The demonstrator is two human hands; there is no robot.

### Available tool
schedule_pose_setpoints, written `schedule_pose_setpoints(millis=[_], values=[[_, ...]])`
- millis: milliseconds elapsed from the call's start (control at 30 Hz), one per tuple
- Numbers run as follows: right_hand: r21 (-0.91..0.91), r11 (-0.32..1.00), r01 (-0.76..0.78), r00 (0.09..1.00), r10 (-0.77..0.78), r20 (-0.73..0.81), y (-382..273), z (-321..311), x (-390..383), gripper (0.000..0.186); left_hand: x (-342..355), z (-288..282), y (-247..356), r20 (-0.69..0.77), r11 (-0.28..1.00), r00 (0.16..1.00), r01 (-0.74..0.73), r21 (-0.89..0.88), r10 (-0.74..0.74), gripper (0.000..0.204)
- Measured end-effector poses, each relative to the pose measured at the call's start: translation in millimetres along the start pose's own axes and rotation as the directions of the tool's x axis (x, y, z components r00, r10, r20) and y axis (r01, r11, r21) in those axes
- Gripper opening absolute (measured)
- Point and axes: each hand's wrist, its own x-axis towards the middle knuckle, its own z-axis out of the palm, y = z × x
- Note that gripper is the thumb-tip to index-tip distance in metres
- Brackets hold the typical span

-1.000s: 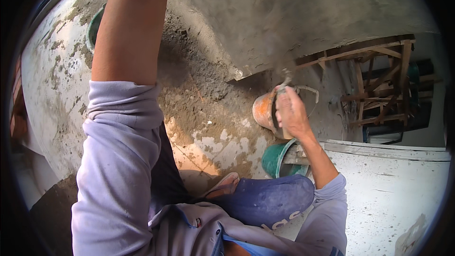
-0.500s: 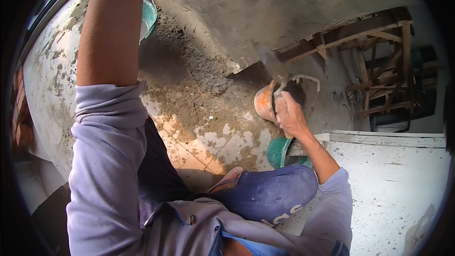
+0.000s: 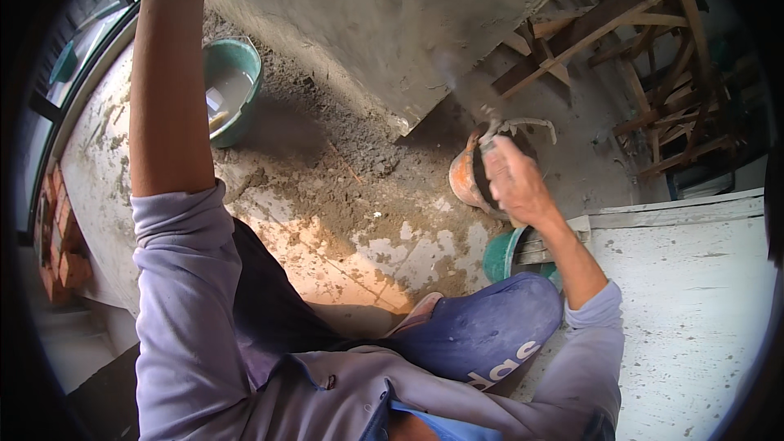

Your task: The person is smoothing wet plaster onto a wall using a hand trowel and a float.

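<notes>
My right hand (image 3: 516, 182) is closed around the handle of a trowel (image 3: 487, 124), whose blade is smeared by motion. It is held over the mouth of an orange, mortar-stained bucket (image 3: 463, 177). My left arm (image 3: 173, 73) stretches up past the top edge at the far left, and the hand itself is cut off there. To the right of that arm stands a green bucket (image 3: 247, 110) with greyish water and something pale in it. A grey plastered surface (image 3: 367, 24) runs across the top, ending in a corner near the trowel.
Wet mortar and crumbs (image 3: 327, 126) cover the floor along the plastered surface. A second green bucket (image 3: 496, 257) lies by my right knee, next to a white spattered board (image 3: 686, 302). Wooden trestles (image 3: 678, 73) stand at the far right. Bricks (image 3: 69, 253) are stacked at the far left.
The view has shifted, bringing more of the water-filled green bucket into sight. My right hand stays at the orange bucket, with the trowel still in blurred motion. My left arm remains raised.
</notes>
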Motion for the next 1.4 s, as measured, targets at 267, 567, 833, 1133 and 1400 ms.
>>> schedule_pose_setpoints(millis=[267, 567, 833, 1133, 1400], values=[[0.520, 0.770, 0.370, 0.856, -0.065, -0.513, -34, -64, -83, 0.060, -111, -85, -25, 0.314, 0.837, 0.928, -0.003, 0.547, -0.202, 0.033], [0.954, 0.237, 0.186, 0.873, 0.405, -0.271, 2, -34, -111, 0.048, -371, -162, -165, -0.344, 0.434, 0.629, 0.752, 0.496, -0.697, 0.036], [0.975, 0.215, 0.046, 0.902, 0.411, -0.134, 58, -7, -103, 0.048, -373, -135, -176, -0.357, 0.419, 0.634, 0.745, 0.519, -0.686, 0.044], [0.994, 0.040, 0.100, 0.918, 0.381, -0.107, 78, -23, -67, 0.046, -357, -93, -134, -0.030, 0.535, 0.672, 0.615, 0.579, -0.740, 0.043], [0.997, -0.013, 0.070, 0.934, 0.353, -0.060, 93, -22, -50, 0.050, -339, -9, -87, -0.059, 0.505, 0.709, 0.555, 0.661, -0.703, 0.037]])
